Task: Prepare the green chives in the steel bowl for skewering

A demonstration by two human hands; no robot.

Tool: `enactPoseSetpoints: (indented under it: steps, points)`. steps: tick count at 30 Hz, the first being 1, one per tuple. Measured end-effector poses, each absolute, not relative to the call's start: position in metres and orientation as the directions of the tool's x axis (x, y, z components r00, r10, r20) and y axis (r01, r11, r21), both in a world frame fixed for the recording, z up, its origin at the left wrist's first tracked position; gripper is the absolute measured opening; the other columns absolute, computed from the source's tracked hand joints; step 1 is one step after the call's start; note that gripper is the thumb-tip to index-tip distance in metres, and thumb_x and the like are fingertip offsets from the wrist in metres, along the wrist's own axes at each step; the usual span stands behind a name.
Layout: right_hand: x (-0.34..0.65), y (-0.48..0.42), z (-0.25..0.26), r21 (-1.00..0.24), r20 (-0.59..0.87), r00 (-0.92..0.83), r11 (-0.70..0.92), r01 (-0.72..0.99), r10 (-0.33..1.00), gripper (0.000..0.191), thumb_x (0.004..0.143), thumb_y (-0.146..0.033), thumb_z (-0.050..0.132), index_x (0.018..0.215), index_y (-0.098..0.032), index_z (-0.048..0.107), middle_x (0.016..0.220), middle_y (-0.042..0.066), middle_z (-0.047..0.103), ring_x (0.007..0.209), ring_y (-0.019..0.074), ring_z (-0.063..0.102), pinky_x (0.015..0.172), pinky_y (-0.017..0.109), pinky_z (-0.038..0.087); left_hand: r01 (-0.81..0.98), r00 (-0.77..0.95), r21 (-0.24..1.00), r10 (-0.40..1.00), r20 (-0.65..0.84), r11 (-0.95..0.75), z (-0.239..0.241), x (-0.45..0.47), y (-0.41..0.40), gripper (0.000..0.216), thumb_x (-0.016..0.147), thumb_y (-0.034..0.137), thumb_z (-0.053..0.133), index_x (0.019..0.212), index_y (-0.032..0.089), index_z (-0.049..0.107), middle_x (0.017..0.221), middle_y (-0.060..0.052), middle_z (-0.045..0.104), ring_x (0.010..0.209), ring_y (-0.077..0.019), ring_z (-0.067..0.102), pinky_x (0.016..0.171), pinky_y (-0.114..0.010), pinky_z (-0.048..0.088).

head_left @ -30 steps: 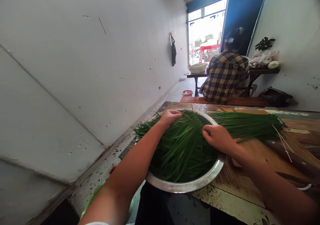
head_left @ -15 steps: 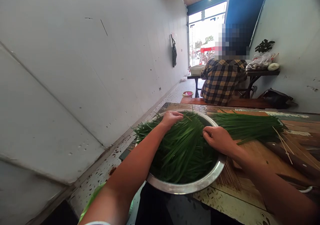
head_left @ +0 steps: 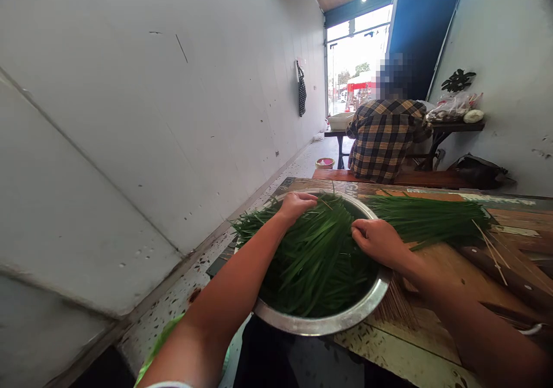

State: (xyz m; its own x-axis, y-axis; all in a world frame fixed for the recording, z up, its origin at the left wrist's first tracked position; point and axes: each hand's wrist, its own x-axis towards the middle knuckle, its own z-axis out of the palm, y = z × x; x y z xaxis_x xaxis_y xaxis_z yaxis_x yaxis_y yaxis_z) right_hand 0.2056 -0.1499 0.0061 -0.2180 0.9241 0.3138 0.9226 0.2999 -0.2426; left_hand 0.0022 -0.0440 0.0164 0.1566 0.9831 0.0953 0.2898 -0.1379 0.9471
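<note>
A wide steel basin [head_left: 322, 326] full of long green garlic chives [head_left: 317, 244] stands before me at the table's near edge. My left hand [head_left: 298, 205] is closed in a pinch over the far side of the basin, with a thin bamboo skewer [head_left: 325, 203] at its fingertips. Across the right of the basin, my right hand [head_left: 375, 237] is curled shut at the edge of the spread chives; its fingers partly hide what they grip. The chive leaves fan out downward between both hands.
More chives [head_left: 427, 218] lie on the wooden table [head_left: 410, 342] to the right, beside loose skewers [head_left: 490, 250] and a knife handle [head_left: 510, 273]. A skewer bundle [head_left: 395, 304] pokes out beside the basin. A person in a plaid shirt [head_left: 386, 137] sits ahead on a bench [head_left: 328, 174].
Both hands stay almost where they were, with the chives between them. The view has shifted very slightly, and the seated person's head is a little lower.
</note>
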Motion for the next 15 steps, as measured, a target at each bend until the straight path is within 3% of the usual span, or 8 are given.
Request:
enactPoseSetpoints:
  steps: [15]
  points:
    - [0.2055,-0.1496,0.0068,-0.232,0.309,-0.222,0.3,0.925,0.925,0.027,0.081,-0.024,0.038,0.063,-0.02,0.058,0.061,0.001,0.063,0.055,0.0108,0.05,0.055,0.026,0.023,0.384,0.224,0.894,0.963,0.152,-0.23,0.0116,0.0022,-0.042,0.033,0.063,0.025,0.066,0.091,0.008,0.072,0.069,-0.007,0.068,0.059,-0.0104,0.055,0.061,-0.023,0.044]
